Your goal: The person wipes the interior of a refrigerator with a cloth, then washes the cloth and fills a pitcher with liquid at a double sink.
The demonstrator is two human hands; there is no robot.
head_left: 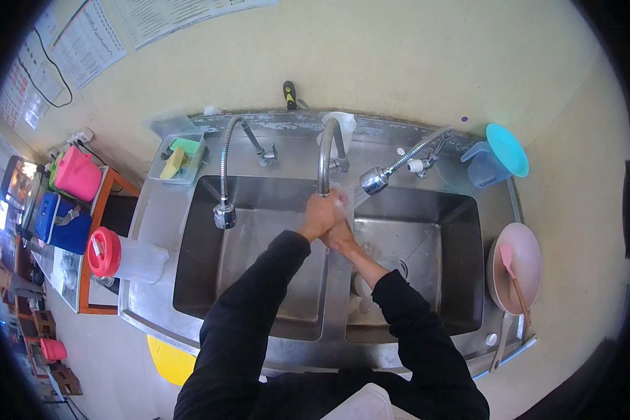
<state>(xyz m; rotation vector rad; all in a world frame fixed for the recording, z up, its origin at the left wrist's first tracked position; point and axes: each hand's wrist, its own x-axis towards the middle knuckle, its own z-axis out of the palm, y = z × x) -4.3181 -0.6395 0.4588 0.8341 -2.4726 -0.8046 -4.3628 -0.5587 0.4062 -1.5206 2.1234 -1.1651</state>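
Observation:
Over the divider between two stainless steel sink basins, my hands are pressed together. My left hand (321, 212) lies over my right hand (339, 234), covering much of its fingers. Water streams from the flexible chrome faucet (374, 180) on the right towards them, and something white, foam or water, shows near the fingertips. Whether anything is held between the palms is hidden. Just above my left hand ends the curved middle faucet (324, 157). The left basin (273, 262) is beneath my left forearm, while the right basin (415, 252) has a round drain and some blurred pale shapes.
Another flexible faucet (224, 215) hangs over the left basin. Left on the counter are a plastic tub (189, 170) with sponges and a red-lidded jug (136, 260). A measuring jug (485, 170), a turquoise bowl-like piece (506, 149) and a pan (527, 257) with a pink spatula (506, 257) stand right.

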